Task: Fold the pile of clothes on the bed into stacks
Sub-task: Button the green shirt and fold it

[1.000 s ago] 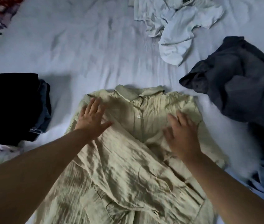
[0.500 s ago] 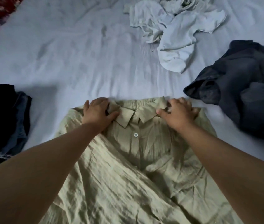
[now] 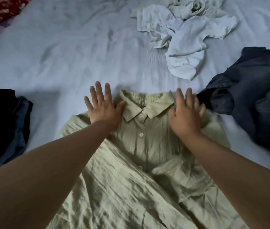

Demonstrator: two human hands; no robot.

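Observation:
A pale green collared shirt (image 3: 141, 159) lies buttoned side up on the bed, collar pointing away from me. My left hand (image 3: 102, 106) lies flat with fingers spread on the shirt's left shoulder, its fingertips reaching past the edge onto the sheet. On the right shoulder beside the collar, my right hand (image 3: 186, 111) presses flat with straight fingers. Neither hand holds any cloth. The shirt's lower part is creased and runs out of the frame at the bottom.
The white bedsheet (image 3: 74, 57) is wrinkled. Crumpled white garments (image 3: 185, 35) lie at the back right. A dark blue garment (image 3: 253, 96) is heaped at the right, close to my right hand. Folded dark clothes (image 3: 3, 126) are stacked at the left.
Both hands let go of the collar corners, which they pinched half a second ago, and now lie flat with straight fingers on the shoulders beside the collar.

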